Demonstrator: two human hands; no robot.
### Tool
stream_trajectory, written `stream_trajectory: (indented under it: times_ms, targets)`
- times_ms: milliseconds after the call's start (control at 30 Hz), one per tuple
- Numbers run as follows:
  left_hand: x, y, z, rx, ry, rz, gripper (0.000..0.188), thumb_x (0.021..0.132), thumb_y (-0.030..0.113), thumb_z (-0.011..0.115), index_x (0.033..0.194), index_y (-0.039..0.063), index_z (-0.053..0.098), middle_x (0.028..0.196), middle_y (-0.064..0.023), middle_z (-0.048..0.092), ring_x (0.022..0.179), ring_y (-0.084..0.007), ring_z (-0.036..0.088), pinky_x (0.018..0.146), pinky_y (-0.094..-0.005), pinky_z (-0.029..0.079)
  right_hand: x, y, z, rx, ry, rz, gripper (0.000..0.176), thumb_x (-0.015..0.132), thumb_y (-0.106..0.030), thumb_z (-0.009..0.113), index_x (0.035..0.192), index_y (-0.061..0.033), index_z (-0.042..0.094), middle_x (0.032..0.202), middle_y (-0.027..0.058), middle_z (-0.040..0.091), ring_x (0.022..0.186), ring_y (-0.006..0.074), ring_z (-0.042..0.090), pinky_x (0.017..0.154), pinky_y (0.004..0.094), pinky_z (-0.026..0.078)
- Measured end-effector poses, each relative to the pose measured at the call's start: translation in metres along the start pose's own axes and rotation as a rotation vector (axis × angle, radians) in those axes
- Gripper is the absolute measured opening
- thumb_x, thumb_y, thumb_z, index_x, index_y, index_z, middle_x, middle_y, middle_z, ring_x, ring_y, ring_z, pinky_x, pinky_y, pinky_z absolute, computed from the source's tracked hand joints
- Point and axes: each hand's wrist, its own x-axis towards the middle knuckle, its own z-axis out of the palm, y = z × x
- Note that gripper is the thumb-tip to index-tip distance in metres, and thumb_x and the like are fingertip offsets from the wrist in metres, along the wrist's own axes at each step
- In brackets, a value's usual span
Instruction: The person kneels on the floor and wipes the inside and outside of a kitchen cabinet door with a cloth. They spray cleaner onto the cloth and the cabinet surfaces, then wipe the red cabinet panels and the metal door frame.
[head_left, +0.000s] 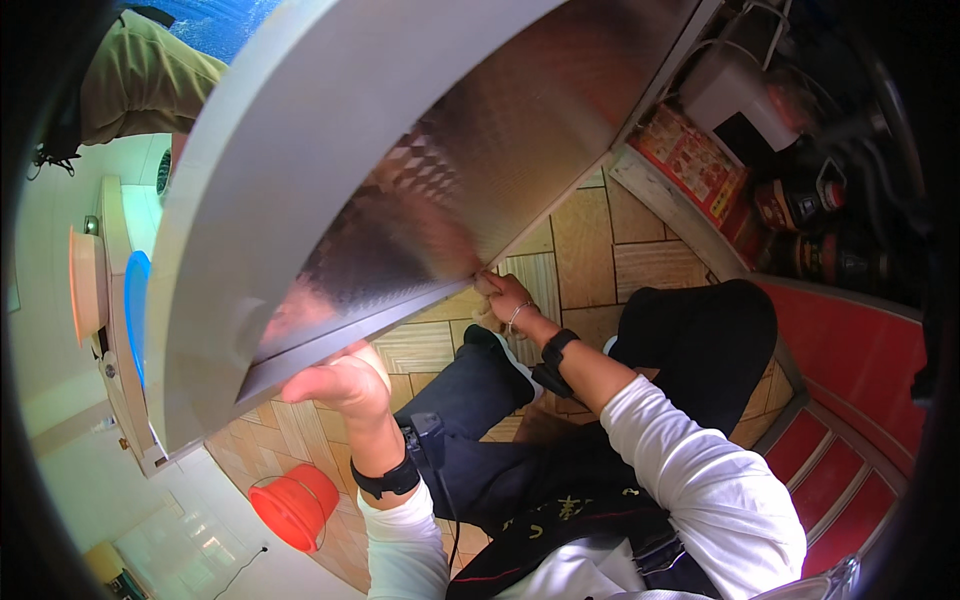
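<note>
In front of me a cabinet door (465, 180) stands open, with a shiny patterned inner panel and a grey frame. My left hand (349, 382) grips the frame's lower edge, thumb along the near side and fingers partly hidden behind it. At the door's bottom edge, farther along, my right hand (508, 296) pinches a tan cloth (487, 315). Part of that cloth hangs below the fingers.
Dark bottles (795, 202), a red printed box (694, 161) and a white appliance (735, 105) fill the cabinet at right. An orange-red bucket (296, 506) stands on the wood-patterned floor (581, 247). Another person's trouser leg (146, 79) shows at upper left.
</note>
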Motion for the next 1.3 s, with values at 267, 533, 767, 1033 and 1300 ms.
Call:
stream_trajectory:
  times_ms: [267,533,767,1033,1300]
  targets:
    - [0.006,-0.001,0.001,0.007,0.098,0.036,0.089,0.087,0.082,0.04,0.153,0.023,0.031,0.155,0.003,0.033,0.143,-0.0193,0.029,0.122,-0.0439,0.022,-0.112,-0.105,-0.02,0.346,0.232,-0.616,0.053,0.078,0.0,0.055,0.129,-0.0097,0.063,0.111,0.0186,0.058,0.101,0.0386,0.06,0.091,0.0431,0.052]
    - [0.004,0.002,0.003,0.011,0.174,0.017,0.086,0.091,0.079,0.033,0.156,0.023,0.027,0.153,0.0031,0.035,0.143,-0.0184,0.029,0.123,-0.0492,0.019,-0.102,-0.116,0.009,0.314,0.351,-0.652,0.066,0.073,0.002,0.07,0.131,-0.0055,0.04,0.119,0.0225,0.05,0.11,0.0459,0.056,0.093,0.0452,0.049]
    - [0.006,0.002,0.003,0.039,0.174,0.096,0.093,0.086,0.082,0.037,0.157,0.023,0.025,0.16,-0.0005,0.026,0.148,-0.0263,0.026,0.123,-0.0517,0.019,-0.019,-0.009,0.017,0.08,0.265,-0.312,0.048,0.08,0.002,0.06,0.127,-0.0098,0.051,0.117,0.019,0.058,0.106,0.0426,0.06,0.09,0.0472,0.051]
    - [0.008,0.007,0.016,0.009,0.264,0.083,0.092,0.087,0.082,0.034,0.155,0.018,0.029,0.16,-0.0091,0.027,0.147,-0.0336,0.028,0.123,-0.0535,0.02,0.065,0.061,-0.078,-0.86,0.408,-0.856,0.029,0.083,-0.017,0.063,0.109,-0.0288,0.068,0.114,0.0036,0.061,0.078,0.025,0.064,0.07,0.0386,0.055]
    - [0.008,0.009,0.028,0.078,0.216,0.135,0.094,0.089,0.081,0.032,0.157,0.017,0.023,0.162,-0.0109,0.023,0.148,-0.034,0.025,0.124,-0.0528,0.018,0.099,0.076,-0.23,-0.745,0.697,-0.136,0.043,0.081,-0.006,0.067,0.12,-0.0249,0.065,0.119,0.0121,0.06,0.089,0.035,0.065,0.074,0.0439,0.055]
